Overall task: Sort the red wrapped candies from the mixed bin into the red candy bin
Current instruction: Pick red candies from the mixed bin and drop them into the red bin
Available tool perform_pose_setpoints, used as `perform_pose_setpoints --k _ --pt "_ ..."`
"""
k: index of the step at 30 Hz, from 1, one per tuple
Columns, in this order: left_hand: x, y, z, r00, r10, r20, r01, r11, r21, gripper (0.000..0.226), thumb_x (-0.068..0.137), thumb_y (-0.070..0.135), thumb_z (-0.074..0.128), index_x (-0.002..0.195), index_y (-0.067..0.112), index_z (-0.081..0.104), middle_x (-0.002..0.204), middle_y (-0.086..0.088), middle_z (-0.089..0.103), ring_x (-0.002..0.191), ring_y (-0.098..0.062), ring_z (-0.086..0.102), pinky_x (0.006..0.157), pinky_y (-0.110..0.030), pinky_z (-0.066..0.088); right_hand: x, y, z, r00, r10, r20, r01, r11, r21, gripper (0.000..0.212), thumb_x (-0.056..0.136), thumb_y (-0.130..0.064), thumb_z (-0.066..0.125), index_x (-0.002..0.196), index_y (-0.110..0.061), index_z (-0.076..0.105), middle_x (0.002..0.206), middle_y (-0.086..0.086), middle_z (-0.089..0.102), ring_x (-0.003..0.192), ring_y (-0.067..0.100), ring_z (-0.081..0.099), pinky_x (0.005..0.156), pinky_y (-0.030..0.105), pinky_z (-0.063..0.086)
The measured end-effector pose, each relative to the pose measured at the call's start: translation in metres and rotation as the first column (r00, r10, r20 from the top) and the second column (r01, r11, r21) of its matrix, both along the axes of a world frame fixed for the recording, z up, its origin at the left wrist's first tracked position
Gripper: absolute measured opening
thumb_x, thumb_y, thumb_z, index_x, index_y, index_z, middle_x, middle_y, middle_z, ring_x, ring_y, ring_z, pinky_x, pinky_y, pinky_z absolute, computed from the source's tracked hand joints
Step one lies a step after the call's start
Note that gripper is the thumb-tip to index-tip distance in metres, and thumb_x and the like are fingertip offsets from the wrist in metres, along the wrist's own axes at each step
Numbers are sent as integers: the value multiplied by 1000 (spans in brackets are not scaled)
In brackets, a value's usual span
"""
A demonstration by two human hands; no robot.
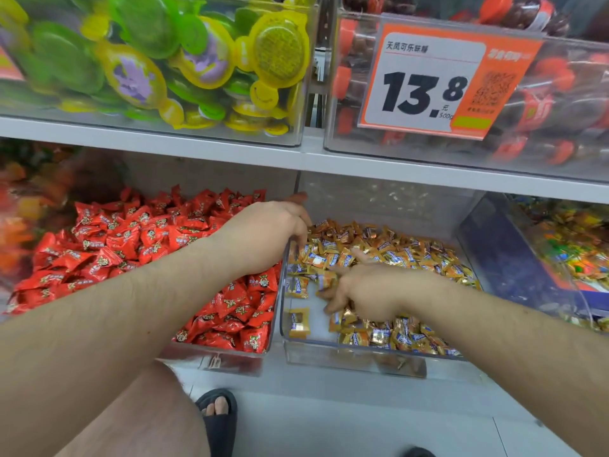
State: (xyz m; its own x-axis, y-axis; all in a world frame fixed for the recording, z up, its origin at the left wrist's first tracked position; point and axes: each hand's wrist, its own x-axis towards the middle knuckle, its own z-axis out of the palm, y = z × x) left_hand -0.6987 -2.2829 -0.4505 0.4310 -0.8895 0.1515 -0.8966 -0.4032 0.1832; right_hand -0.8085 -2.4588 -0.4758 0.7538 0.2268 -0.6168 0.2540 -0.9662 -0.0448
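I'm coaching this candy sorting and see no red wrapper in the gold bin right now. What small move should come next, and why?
Probably sweep the right hand sideways through the gold-wrapped candies to uncover any buried red ones. Its spread fingers already lie on the pile in the clear plastic mixed bin, and only gold wrappers show. The left hand is at the edge between that bin and the red candy bin; whether it holds anything is hidden.

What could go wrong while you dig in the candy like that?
The right hand is sweeping through the gold candies, so some might get pushed over the low front wall of the clear bin. The left hand rests where the two bins meet, so gold ones could get nudged in with the red candies.
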Motion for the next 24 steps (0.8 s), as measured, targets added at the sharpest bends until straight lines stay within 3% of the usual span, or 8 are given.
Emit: perform_pose_setpoints --k 2,5,9,13,16,20,22,24 --pt "0 0 0 1000 0 -5 0 1000 3 41 79 -8 58 100 23 76 132 10 58 115 -14 58 92 -25 44 -1 -9 8 991 -117 72 109 989 104 67 84 10 40 133 -31 61 151 -9 45 148 15 23 122 48 -2" --pt "1 0 -3 1000 -15 -1 15 1000 -20 43 79 -9 57 100 24 76 133 10 58 116 -13 58 92 -24 43 1 -17 8 885 -429 181 348 868 354 68 81 15 37 120 -29 71 142 -9 54 136 13 44 113 34 35" --pt "7 3 -12 996 -12 -94 -3 987 -158 40 78 -10 62 93 24 78 126 9 63 107 -6 59 95 -19 44 31 -20 -8 752 -603 268 460 770 441 72 86 9 41 145 -30 46 148 -1 48 126 21 53 97 27 48" --pt "14 1 -18 970 -6 -242 -77 940 -333 39 75 -12 69 85 24 80 109 13 69 104 -3 60 93 1 33 48 -9 -28 876 -452 171 397 874 279 86 83 7 42 153 -40 27 155 0 38 119 26 57 90 33 54" --pt "13 0 -22 963 -8 -268 -95 925 -369 45 76 -16 64 85 24 80 107 20 64 106 3 57 95 1 31 40 -14 -16 947 -312 84 302 947 112 77 82 7 40 145 -38 45 151 1 45 123 25 53 98 34 49" --pt "11 -1 -26 943 -16 -331 -143 881 -450 56 77 -19 59 82 33 77 103 28 62 113 4 54 99 -2 33 41 -13 -7 883 -415 217 362 899 247 64 84 7 42 134 -30 60 138 1 59 118 23 58 96 32 50" --pt "12 -1 -28 937 -19 -349 -154 875 -460 63 77 -20 60 80 42 73 102 33 61 110 11 54 99 -3 34 52 -10 -20 806 -500 317 396 853 339 67 87 2 46 143 -36 48 146 2 51 127 25 53 103 33 46" --pt "11 0 -28 932 -1 -362 -171 881 -441 64 77 -19 59 79 43 72 103 33 62 105 18 53 96 -1 33 59 -2 -31 837 -478 268 417 873 254 72 90 -4 46 151 -37 31 159 6 30 141 31 35 112 40 36"
